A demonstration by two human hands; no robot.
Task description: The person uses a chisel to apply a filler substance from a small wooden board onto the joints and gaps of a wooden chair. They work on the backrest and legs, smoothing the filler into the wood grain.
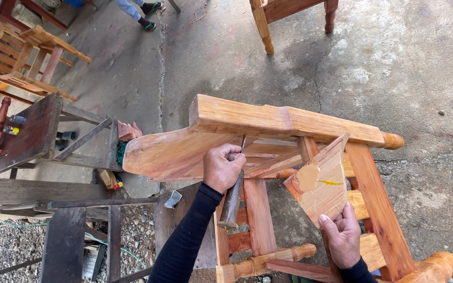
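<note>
A reddish wooden chair frame [268, 121] lies tipped on its side in front of me. My left hand [222, 166] grips a chisel-like tool with a worn wooden handle [231, 202]; its thin blade [243, 143] points up into the joint under the chair's top rail. My right hand [343, 237] holds a flat scrap of wood [323, 184] by its lower corner. A blob of tan putty [308, 177] and a yellow streak sit on that scrap. The scrap rests beside the chair's leg [376, 199].
A dark wooden bench [30, 135] with small cans stands at left, with another dark stool [66, 241] below it. An unfinished chair [17, 55] sits top left, another chair's legs [262, 26] at top. A person's sandalled feet [145, 15] stand far off on the concrete floor.
</note>
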